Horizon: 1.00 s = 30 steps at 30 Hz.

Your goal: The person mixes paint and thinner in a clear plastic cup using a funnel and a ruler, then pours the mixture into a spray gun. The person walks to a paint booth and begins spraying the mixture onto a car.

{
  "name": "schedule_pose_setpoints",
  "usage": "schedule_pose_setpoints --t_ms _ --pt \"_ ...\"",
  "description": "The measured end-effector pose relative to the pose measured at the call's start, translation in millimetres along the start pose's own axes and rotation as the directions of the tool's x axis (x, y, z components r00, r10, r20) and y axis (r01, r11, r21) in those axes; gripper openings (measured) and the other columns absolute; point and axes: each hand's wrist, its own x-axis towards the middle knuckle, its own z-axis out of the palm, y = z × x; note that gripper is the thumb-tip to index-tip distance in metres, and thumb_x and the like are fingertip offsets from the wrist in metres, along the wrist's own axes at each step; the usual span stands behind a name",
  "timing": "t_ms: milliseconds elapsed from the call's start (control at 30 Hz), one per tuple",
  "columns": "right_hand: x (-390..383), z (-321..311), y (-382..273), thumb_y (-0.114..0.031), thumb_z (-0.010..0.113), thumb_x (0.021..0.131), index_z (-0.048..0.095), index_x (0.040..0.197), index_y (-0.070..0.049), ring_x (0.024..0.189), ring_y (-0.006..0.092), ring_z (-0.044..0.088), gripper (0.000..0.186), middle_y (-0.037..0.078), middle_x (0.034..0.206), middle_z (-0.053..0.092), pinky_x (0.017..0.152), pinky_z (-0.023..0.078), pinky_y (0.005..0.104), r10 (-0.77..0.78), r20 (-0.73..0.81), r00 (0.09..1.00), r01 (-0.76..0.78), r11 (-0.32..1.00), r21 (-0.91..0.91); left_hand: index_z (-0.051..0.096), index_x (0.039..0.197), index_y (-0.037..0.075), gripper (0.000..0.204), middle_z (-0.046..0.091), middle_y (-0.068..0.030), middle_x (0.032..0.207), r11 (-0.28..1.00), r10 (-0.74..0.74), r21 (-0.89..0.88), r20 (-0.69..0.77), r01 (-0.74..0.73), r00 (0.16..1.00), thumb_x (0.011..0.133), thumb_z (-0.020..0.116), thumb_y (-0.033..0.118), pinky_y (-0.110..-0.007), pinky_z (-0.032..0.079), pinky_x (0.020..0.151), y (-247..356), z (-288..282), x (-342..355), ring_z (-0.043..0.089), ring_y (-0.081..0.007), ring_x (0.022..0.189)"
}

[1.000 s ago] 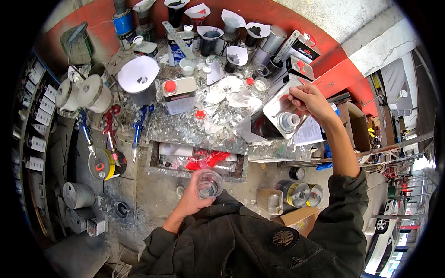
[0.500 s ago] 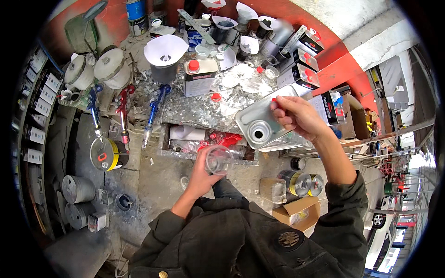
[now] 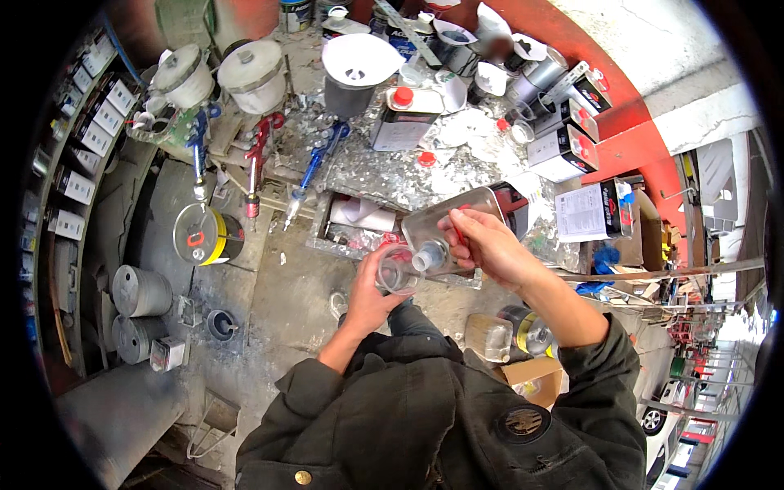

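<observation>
Two bare hands meet in front of the bench (image 3: pixel 371 181), one with a clear cup (image 3: pixel 400 271), the other with a metal can (image 3: pixel 431 220). The left hand (image 3: pixel 369 287) wraps around the cup, fingers curled and thumb closed on its side; whether any liquid lies in it, I cannot tell. The right hand (image 3: pixel 488 242) is curled tight at the top of the can, with a bit of red between its fingers. The can is tipped toward the person, and the mouth of its pale spout (image 3: pixel 429 256) sits at the cup's right rim; I cannot tell whether they touch or whether anything runs out.

On the bench stand a dark grey tub (image 3: pixel 349 98) topped by a white paper funnel (image 3: pixel 361 57) and a capped can (image 3: pixel 405 122) with a red lid; a loose red cap (image 3: pixel 426 158) lies near it. Below, the open drawer (image 3: pixel 343 248) contains a white roll (image 3: pixel 367 215) and red items. On the floor, a cardboard box (image 3: pixel 531 369) holds clear plastic
</observation>
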Motion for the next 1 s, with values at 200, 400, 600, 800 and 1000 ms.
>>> schedule_pose_setpoints --t_ms 200,400,600,800,1000 --pt "13.2 23.6 18.0 -0.037 0.047 0.099 0.052 0.101 -0.004 0.061 0.0052 0.036 0.033 -0.004 0.072 0.041 0.053 0.032 0.021 0.036 -0.056 0.998 -0.038 0.999 -0.028 0.051 0.13 0.011 0.075 0.049 -0.0118 0.124 0.984 0.015 0.179 -0.111 0.005 0.994 0.062 0.081 0.007 -0.039 0.034 0.103 -9.4 -10.7 -12.4 0.043 -0.0312 0.121" --pt "29.4 34.5 41.8 -0.037 0.046 0.1 0.052 0.108 -0.004 0.065 0.0069 0.038 0.034 -0.003 0.077 0.043 0.057 0.033 0.0226 0.07 -0.022 0.997 -0.071 0.994 -0.081 0.05 0.131 0.012 0.075 0.049 -0.0127 0.124 0.988 -0.017 0.147 -0.149 0.039 0.989 0.063 0.082 0.006 -0.04 0.036 0.102 -31.1 -18.6 -22.3 0.045 -0.032 0.12" --pt "43.3 52.1 61.2 -0.036 0.049 0.099 0.052 0.103 -0.005 0.063 0.0062 0.036 0.031 -0.004 0.074 0.041 0.055 0.031 0.0226 0.059 -0.047 0.997 -0.065 0.991 -0.119 0.051 0.131 0.012 0.075 0.05 -0.013 0.124 0.985 -0.036 0.156 -0.189 0.066 0.981 0.063 0.081 0.005 -0.04 0.038 0.101 -41.9 -24.3 -28.3 0.046 -0.033 0.119" --pt "52.9 66.0 73.9 -0.035 0.05 0.098 0.047 0.085 -0.01 0.06 0.0071 0.035 0.028 -0.004 0.07 0.04 0.054 0.029 0.0231 0.053 -0.091 0.994 -0.067 0.985 -0.161 0.051 0.131 0.014 0.077 0.051 -0.0124 0.124 0.971 -0.07 0.209 -0.207 0.114 0.976 0.061 0.08 0.003 -0.04 0.038 0.101 -53.3 -29.4 -36.2 0.046 -0.0338 0.118" --pt "58.4 74.9 82.3 -0.035 0.05 0.098 0.046 0.083 -0.01 0.06 0.0082 0.035 0.029 -0.002 0.068 0.04 0.055 0.03 0.0237 0.038 -0.126 0.991 -0.062 0.98 -0.189 0.051 0.131 0.014 0.076 0.051 -0.0123 0.125 0.969 -0.085 0.209 -0.23 0.134 0.97 0.062 0.08 0.003 -0.04 0.038 0.101 -63.5 -32.2 -42.2 0.046 -0.0337 0.119"
